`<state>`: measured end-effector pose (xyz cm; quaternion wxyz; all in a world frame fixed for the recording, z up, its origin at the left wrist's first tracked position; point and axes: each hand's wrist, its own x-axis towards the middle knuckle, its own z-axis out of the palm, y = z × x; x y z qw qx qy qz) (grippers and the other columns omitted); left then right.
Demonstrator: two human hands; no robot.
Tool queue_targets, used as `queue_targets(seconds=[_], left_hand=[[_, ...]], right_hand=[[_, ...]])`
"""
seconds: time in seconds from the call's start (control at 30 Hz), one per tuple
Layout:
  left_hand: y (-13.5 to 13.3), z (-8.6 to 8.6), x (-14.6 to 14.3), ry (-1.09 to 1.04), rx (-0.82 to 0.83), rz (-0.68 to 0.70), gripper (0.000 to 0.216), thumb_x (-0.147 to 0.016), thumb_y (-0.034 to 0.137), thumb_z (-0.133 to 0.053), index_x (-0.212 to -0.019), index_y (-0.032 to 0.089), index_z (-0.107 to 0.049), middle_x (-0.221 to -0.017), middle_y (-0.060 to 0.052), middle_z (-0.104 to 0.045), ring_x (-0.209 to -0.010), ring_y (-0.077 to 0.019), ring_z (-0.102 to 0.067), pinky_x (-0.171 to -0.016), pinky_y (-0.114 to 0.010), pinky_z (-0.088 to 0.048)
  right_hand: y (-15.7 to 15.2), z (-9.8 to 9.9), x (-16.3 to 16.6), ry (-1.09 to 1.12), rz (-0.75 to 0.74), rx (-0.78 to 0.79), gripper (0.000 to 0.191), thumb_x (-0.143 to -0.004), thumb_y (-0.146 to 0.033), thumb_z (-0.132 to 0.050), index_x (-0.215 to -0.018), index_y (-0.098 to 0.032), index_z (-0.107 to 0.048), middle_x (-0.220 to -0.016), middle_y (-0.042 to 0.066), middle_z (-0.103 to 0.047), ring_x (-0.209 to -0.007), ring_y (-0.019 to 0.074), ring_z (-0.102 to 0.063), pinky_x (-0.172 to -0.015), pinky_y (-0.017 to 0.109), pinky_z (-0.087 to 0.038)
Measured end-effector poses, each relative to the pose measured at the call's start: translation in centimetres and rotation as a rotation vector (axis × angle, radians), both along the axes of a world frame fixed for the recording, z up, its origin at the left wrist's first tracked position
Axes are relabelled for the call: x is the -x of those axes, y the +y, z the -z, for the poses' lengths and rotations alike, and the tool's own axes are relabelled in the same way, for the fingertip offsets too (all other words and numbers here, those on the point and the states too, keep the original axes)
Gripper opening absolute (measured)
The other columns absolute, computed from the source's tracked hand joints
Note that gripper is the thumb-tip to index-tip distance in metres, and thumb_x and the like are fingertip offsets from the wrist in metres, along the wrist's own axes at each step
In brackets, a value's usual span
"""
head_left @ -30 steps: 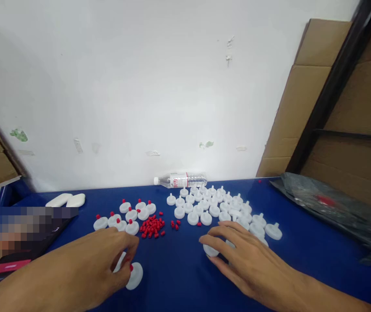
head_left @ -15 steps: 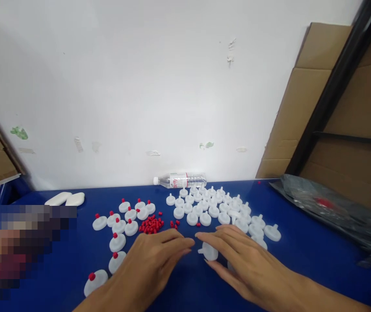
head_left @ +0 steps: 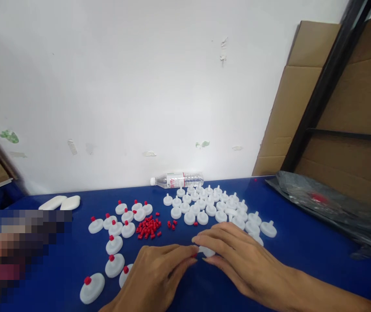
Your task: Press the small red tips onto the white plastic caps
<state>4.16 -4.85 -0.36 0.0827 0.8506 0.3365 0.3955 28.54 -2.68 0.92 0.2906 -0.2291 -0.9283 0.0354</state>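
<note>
Left hand (head_left: 159,268) has moved in to your right hand (head_left: 242,258), pinching a cap (head_left: 194,255) at the stem (head_left: 200,249) of the disc (head_left: 208,251) your right grips between them; hold disc steady, cap square to stem.

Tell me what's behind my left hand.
A white disc with a red cap shows partly past your left hand; the rest of it is covered, and anything else there can't be seen.
</note>
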Motion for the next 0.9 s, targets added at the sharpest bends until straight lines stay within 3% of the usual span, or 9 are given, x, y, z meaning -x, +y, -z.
queue_targets(seconds=[0.1, 0.23, 0.43, 0.7, 0.9], left_hand=[[-0.02, 0.09, -0.04, -0.01, -0.022, -0.033, 0.022, -0.104, 0.021, -0.055, -0.118, 0.028, -0.07, -0.095, 0.003, -0.081, -0.069, -0.0125, -0.078, -0.061, -0.016, -0.056], [-0.03, -0.04, -0.04, 0.046, -0.102, -0.055, 0.022, -0.105, 0.022, -0.053, -0.123, 0.026, -0.066, -0.095, 0.001, -0.08, -0.069, -0.0147, -0.078, -0.059, -0.02, -0.055], [-0.15, -0.35, -0.33, 0.211, -0.169, -0.07, 0.028, -0.109, 0.019, -0.037, -0.102, 0.019, -0.064, -0.074, 0.001, -0.069, -0.052, -0.0135, -0.065, -0.045, -0.025, -0.038], [-0.6, -0.22, -0.78, 0.084, -0.044, 0.004, 0.024, -0.099, 0.007, -0.038, -0.101, 0.019, -0.059, -0.074, 0.001, -0.068, -0.055, -0.0117, -0.062, -0.052, -0.024, -0.041], [-0.8, -0.85, -0.89, 0.043, 0.056, 0.034, 0.027, -0.102, 0.013, -0.038, -0.089, 0.021, -0.061, -0.068, 0.002, -0.066, -0.055, -0.0121, -0.063, -0.053, -0.025, -0.042]], right_hand=[[-0.15, -0.2, 0.0, 0.039, -0.007, -0.012, 0.037, -0.106, -0.017, -0.048, -0.143, -0.021, -0.047, -0.125, 0.009, -0.066, -0.119, 0.0218, -0.06, -0.103, 0.039, -0.053], [-0.38, -0.14, 0.01, 0.097, -0.015, -0.033, 0.038, -0.108, -0.02, -0.047, -0.146, -0.023, -0.044, -0.125, 0.008, -0.067, -0.114, 0.0173, -0.065, -0.096, 0.03, -0.057], [-0.59, -0.14, -0.05, 0.148, -0.061, -0.121, 0.034, -0.108, -0.018, -0.05, -0.142, -0.017, -0.049, -0.127, 0.009, -0.07, -0.121, 0.0133, -0.065, -0.104, 0.024, -0.052], [-0.82, -0.86, 0.16, 0.195, -0.058, -0.285, 0.022, -0.107, -0.013, -0.048, -0.123, -0.015, -0.063, -0.121, 0.012, -0.075, -0.116, 0.013, -0.07, -0.104, 0.024, -0.052], [-0.77, -0.87, -0.26, 0.136, -0.049, -0.367, 0.029, -0.108, -0.011, -0.041, -0.126, -0.019, -0.063, -0.12, 0.011, -0.076, -0.116, 0.0172, -0.071, -0.097, 0.03, -0.058]])
